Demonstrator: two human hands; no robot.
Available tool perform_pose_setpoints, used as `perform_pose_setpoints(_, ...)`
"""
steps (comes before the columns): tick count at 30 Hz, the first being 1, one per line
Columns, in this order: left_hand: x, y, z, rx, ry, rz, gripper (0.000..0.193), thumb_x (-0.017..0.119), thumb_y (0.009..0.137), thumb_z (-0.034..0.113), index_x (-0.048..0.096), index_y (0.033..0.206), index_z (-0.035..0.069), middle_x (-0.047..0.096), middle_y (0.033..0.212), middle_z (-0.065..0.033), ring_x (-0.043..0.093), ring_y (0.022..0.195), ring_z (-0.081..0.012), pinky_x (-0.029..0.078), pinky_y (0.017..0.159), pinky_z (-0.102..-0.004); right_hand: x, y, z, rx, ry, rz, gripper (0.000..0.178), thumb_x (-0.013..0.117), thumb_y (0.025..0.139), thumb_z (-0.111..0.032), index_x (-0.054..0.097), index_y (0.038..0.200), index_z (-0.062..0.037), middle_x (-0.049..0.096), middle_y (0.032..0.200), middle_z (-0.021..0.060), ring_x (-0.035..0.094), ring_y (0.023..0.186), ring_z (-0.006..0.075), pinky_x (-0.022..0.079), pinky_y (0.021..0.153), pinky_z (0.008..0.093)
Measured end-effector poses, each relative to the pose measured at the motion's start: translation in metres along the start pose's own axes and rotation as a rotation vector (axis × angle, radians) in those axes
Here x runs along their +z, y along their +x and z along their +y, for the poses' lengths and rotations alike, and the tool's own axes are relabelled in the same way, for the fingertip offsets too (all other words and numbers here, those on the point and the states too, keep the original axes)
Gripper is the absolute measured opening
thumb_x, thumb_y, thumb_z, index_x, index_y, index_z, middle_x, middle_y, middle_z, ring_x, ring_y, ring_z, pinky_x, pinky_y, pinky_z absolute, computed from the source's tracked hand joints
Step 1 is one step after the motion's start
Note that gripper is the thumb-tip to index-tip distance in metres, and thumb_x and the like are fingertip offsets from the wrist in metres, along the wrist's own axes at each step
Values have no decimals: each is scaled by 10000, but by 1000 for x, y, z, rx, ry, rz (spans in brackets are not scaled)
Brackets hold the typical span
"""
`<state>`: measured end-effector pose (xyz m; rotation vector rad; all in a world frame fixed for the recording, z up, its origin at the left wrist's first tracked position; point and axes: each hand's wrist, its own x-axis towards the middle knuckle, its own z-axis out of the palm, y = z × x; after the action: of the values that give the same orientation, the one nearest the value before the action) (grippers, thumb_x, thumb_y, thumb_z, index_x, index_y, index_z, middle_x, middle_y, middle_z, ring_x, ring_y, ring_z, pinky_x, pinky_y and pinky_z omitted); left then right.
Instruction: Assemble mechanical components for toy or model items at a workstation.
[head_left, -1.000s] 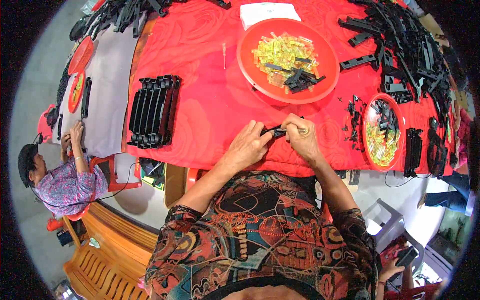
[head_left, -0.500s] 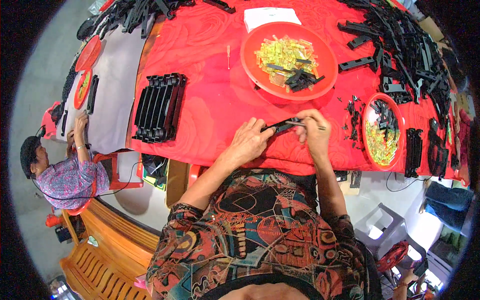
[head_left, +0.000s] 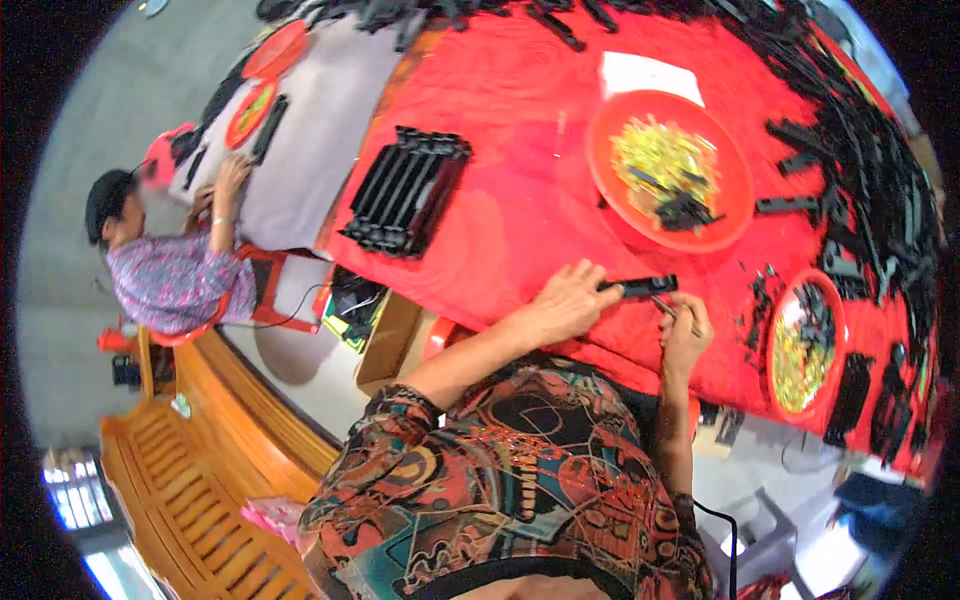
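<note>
Long, narrow black plastic strip [head_left: 640, 288], rigid and roughly rectangular in outline, lying nearly level just above the red tablecloth [head_left: 520, 210] at the near edge of the table. Left end pinned under the fingertips of the left hand [head_left: 563, 305], palm down; right end free, projecting toward the right hand [head_left: 685, 335]. Thin pale metal tool [head_left: 672, 308], slender and slightly slanted, gripped in the closed fingers of the right hand, tip meeting the strip's right end from below. Strip surface detail too small to resolve; faint ribbing or slots along its length suggested only.
</note>
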<state>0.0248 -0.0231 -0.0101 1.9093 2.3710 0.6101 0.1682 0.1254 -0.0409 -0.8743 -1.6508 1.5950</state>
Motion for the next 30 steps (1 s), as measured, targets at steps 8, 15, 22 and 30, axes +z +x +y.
perform_pose_setpoints(8, -4, -20, 10, -62, 23, 138, 247, 527, 760, 113, 590, 997, 77, 460, 827, -108, 485, 842, -281, 444, 667, -391, 2, -4, -2, -27, -18, -73, 192, 416, 857, -59, 591, 920, -13, 516, 578, 17, 422, 436, 49, 328, 389, 193)
perform_pose_setpoints(15, -76, -48, -33, -219, 203, 452, 158, 650, 685, 126, 591, 813, 55, 563, 861, -122, 546, 757, -293, 474, 628, -398, -4, -4, 3, -6, -30, -77, 195, 405, 880, -80, 580, 935, -13, 518, 591, 12, 419, 439, 41, 329, 388, 174)
perform_pose_setpoints(22, -161, -99, -116, -579, 439, 564, 180, 658, 698, 114, 611, 860, 53, 586, 876, -119, 570, 787, -314, 474, 678, -406, -4, -1, 12, -66, -64, -76, 199, 404, 866, -61, 584, 933, -7, 522, 593, 19, 421, 442, 45, 333, 393, 176)
perform_pose_setpoints(30, -161, -112, -177, -811, 410, 445, 214, 638, 746, 166, 593, 924, 56, 595, 922, -155, 585, 858, -359, 454, 721, -431, -7, -5, 6, -51, -69, -86, 196, 418, 842, -27, 592, 929, -6, 519, 611, 16, 443, 484, 57, 346, 439, 191)
